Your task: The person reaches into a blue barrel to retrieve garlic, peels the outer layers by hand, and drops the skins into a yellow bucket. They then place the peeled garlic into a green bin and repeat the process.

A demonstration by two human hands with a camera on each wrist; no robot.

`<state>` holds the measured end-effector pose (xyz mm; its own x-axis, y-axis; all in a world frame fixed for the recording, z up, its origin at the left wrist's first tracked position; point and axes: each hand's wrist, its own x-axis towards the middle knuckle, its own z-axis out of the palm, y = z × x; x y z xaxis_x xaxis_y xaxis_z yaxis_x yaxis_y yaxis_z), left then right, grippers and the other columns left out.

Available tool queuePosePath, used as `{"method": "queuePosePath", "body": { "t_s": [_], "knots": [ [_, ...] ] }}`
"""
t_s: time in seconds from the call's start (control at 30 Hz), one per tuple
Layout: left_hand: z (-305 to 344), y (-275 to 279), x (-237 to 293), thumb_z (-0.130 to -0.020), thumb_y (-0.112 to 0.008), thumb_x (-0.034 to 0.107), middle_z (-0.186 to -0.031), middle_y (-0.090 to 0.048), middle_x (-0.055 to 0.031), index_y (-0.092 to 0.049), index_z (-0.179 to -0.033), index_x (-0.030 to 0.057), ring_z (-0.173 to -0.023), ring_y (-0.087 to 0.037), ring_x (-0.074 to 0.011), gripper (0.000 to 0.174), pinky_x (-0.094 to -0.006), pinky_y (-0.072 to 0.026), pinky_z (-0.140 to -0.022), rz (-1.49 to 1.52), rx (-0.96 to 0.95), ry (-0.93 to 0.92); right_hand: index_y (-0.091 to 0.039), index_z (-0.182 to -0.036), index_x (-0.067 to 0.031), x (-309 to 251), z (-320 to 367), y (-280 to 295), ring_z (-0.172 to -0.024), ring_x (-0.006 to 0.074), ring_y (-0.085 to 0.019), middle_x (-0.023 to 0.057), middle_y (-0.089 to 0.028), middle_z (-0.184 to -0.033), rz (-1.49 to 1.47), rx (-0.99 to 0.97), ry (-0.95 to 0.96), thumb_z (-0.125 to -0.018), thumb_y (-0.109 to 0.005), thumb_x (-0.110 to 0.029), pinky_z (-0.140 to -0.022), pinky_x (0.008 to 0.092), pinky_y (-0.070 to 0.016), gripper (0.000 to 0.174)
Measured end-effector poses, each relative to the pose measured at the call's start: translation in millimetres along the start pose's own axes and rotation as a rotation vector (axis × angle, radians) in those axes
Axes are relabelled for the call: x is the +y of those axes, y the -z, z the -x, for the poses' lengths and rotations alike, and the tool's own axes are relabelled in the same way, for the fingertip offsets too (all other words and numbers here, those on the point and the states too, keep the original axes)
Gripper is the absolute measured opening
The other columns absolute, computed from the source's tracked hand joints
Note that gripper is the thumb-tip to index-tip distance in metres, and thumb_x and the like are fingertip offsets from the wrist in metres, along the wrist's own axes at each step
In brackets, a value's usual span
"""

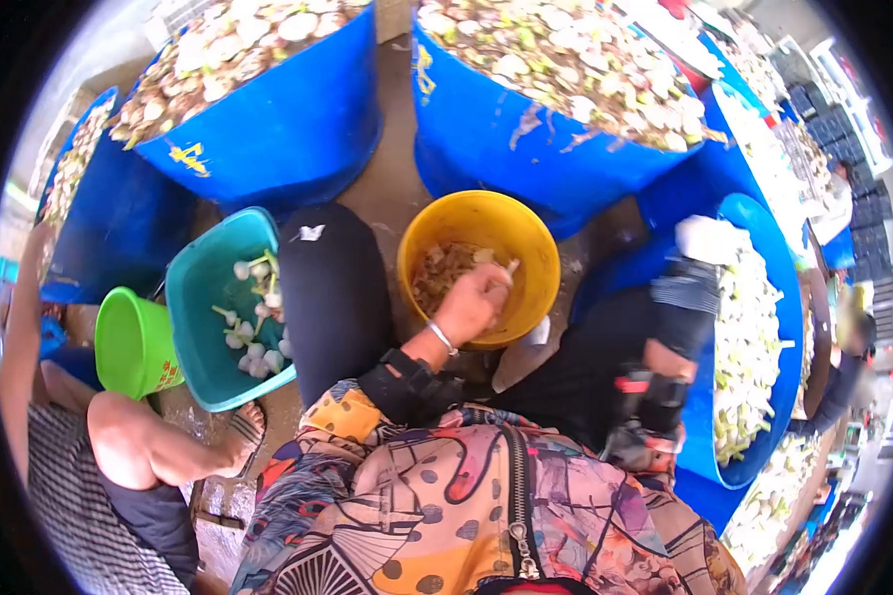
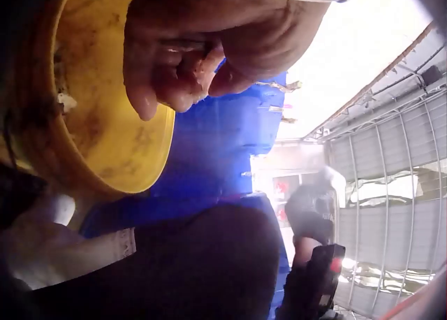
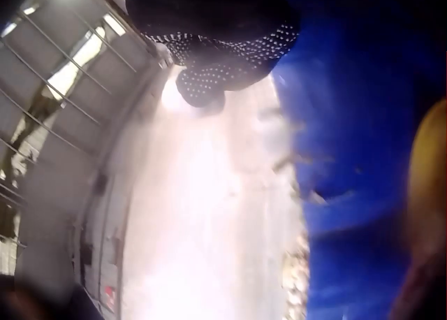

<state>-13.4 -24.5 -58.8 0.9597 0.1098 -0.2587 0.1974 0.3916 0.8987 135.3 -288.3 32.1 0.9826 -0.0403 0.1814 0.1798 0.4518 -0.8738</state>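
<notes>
My bare left hand, a bracelet at its wrist, is over a yellow bucket with brown peelings inside. Its fingers curl toward the thumb, and no bulb shows in them; a small pale bit lies by the fingertips in the head view. At the right, my gloved right hand is raised at the rim of a blue tub of white garlic with stems. In the right wrist view the dark, white-dotted glove is blurred, and what its fingers hold is hidden.
Two big blue tubs, heaped with garlic, stand ahead. A teal basin of white bulbs and a green bucket are at the left, near another person's leg. Blurred people appear far right.
</notes>
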Motion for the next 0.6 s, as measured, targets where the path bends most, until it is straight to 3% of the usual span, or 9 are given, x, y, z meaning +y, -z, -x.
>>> {"method": "queuePosePath", "body": {
  "t_s": [0.1, 0.13, 0.27, 0.3, 0.33, 0.4, 0.43, 0.5, 0.6],
  "knots": [
    [-1.8, 1.2, -1.6, -0.089, -0.053, 0.009, -0.062, -0.05, -0.0009, -0.057, -0.092, 0.003, -0.052, -0.049, -0.0096, 0.008, -0.026, -0.0404, -0.047, -0.222, -0.054, -0.016, -0.048, -0.125, -0.0041, -43.6, -23.5, 20.7, -0.073, 0.02, -0.054, 0.0061, -0.059, -0.099, -0.319, -0.172, 0.105, -0.096, -0.045, -0.026, -0.07, 0.0334, -0.0476, 0.037],
    [-3.8, 0.4, -2.9, -0.088, -0.053, 0.009, -0.062, -0.051, -0.0021, -0.057, -0.091, 0.0027, -0.053, -0.05, -0.0102, 0.008, -0.0267, -0.0413, -0.049, -0.233, -0.068, -0.009, -0.044, -0.128, -0.0029, -48.8, -17.5, 0.4, -0.076, 0.0164, -0.052, 0.0053, -0.058, -0.098, -0.444, -0.405, -0.002, -0.095, -0.046, -0.026, -0.069, 0.0286, -0.046, 0.04],
    [-9.0, -7.2, -19.3, -0.085, -0.058, 0.012, -0.065, -0.058, -0.0086, -0.058, -0.089, 0.0016, -0.058, -0.055, -0.0152, 0.011, -0.0306, -0.0456, -0.055, -0.584, -0.05, -0.313, -0.059, -0.11, -0.0039, -16.2, 38.3, -132.9, -0.067, 0.0111, -0.054, 0.0018, -0.057, -0.082, 0.488, -0.521, -0.035, -0.088, -0.051, -0.012, -0.062, 0.0265, -0.0485, 0.025],
    [-5.8, -10.5, -11.3, -0.078, -0.06, 0.02, -0.079, -0.064, -0.0169, -0.064, -0.08, 0.0037, -0.075, -0.061, -0.0351, 0.017, -0.0404, -0.0472, -0.068, -0.593, -0.052, -0.193, -0.063, -0.105, -0.0042, -1.1, 53.6, -166.1, -0.065, 0.0098, -0.055, 0.0009, -0.057, -0.078, 0.676, -0.63, -0.036, -0.086, -0.053, -0.009, -0.061, 0.026, -0.0491, 0.022],
    [-8.7, -11.3, -13.6, -0.078, -0.06, 0.02, -0.084, -0.064, -0.0172, -0.064, -0.084, 0.0049, -0.08, -0.061, -0.0351, 0.017, -0.0402, -0.0473, -0.071, -0.67, -0.085, -0.192, -0.065, -0.103, -0.0058, 19.0, 56.9, -184.6, -0.069, 0.0169, -0.061, 0.0073, -0.063, -0.084, 0.629, -0.794, -0.165, -0.082, -0.058, -0.009, -0.065, 0.0304, -0.0509, 0.022],
    [-16.6, -6.7, -33.2, -0.078, -0.061, 0.02, -0.095, -0.064, -0.0178, -0.065, -0.091, 0.0072, -0.088, -0.061, -0.035, 0.019, -0.0396, -0.0474, -0.076, -0.823, -0.153, -0.183, -0.065, -0.107, -0.0074, 52.0, 74.0, -230.9, -0.076, 0.02, -0.065, 0.0132, -0.066, -0.099, 0.713, -1.133, 0.472, -0.084, -0.061, -0.017, -0.067, 0.0314, -0.0512, 0.025],
    [-11.0, 5.1, -51.5, -0.08, -0.06, 0.026, -0.111, -0.061, -0.0161, -0.061, -0.11, 0.0125, -0.102, -0.057, -0.0348, 0.033, -0.0394, -0.045, -0.087, -0.776, -0.057, -0.663, -0.064, -0.104, -0.0084, 61.5, 79.1, -252.4, -0.075, 0.0259, -0.064, 0.0156, -0.065, -0.095, 0.74, -1.193, 0.57, -0.082, -0.061, -0.018, -0.065, 0.0375, -0.0512, 0.024],
    [-14.8, 12.9, -68.6, -0.087, -0.046, 0.038, -0.122, -0.057, -0.0129, -0.054, -0.124, 0.0182, -0.114, -0.052, -0.0347, 0.042, -0.0396, -0.0404, -0.097, -0.91, -0.18, -0.621, -0.063, -0.101, -0.0091, 69.9, 89.4, -283.7, -0.075, 0.0315, -0.064, 0.0158, -0.065, -0.091, 0.897, -1.302, 0.708, -0.08, -0.06, -0.021, -0.062, 0.0427, -0.0508, 0.025],
    [-15.5, 8.8, -77.5, -0.091, -0.034, 0.04, -0.11, -0.064, -0.0112, -0.059, -0.116, 0.0217, -0.106, -0.057, -0.0354, 0.039, -0.0451, -0.0387, -0.097, -1.047, -0.211, -0.678, -0.062, -0.101, -0.0084, 71.1, 99.7, -306.7, -0.074, 0.0314, -0.063, 0.0111, -0.065, -0.087, 1.206, -1.397, 0.783, -0.079, -0.06, -0.022, -0.059, 0.0418, -0.0491, 0.026]
  ]
}}
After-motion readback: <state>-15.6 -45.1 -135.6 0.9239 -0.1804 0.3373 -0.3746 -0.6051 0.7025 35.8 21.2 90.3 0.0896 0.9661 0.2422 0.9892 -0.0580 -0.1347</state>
